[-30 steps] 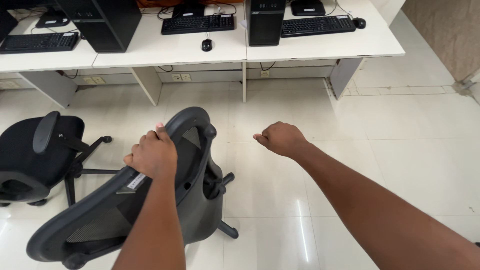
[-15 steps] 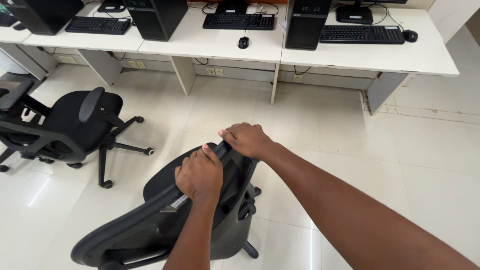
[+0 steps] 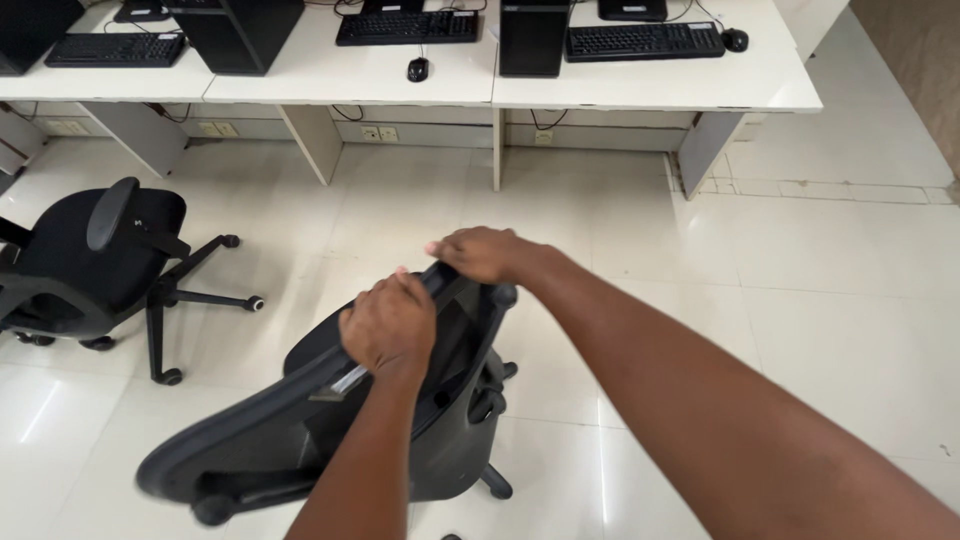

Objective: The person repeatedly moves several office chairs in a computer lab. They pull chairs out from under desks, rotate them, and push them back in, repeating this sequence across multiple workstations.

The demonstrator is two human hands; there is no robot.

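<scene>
Lately brought the right hand (image 3: 485, 255) onto the chair (image 3: 300, 430), where a second earlier had hung loosely fisted in the air, well apart from it. Closed that grip over the top edge of the backrest, curled down over the far side, just beside the left hand (image 3: 390, 325). Kept the left grip clamped on the same rim, a little lower and nearer, knuckles up, with a pale strip showing just under it. So held the chair in two grips instead of one. Found the chair itself on the tiled floor (image 3: 800, 300), low in the middle of the view, seemingly tipped back toward the camera, backrest slanting down to the left, wheeled base and one caster showing beneath at the right. Saw it sitting nearer the middle than before and, with the view swung leftward, took in more of the second chair (image 3: 95, 260). Left that second chair upright at the left, well apart, untouched, its star base and casters on the floor. Noted the white bench (image 3: 640, 85) across the top, with keyboards (image 3: 640, 40), a mouse (image 3: 417, 69) and dark towers (image 3: 533, 35) on it, all far from both hands. Judged the hold firmer now, shared along the rim between two grips; could not tell how much weight rested on the casters.
</scene>
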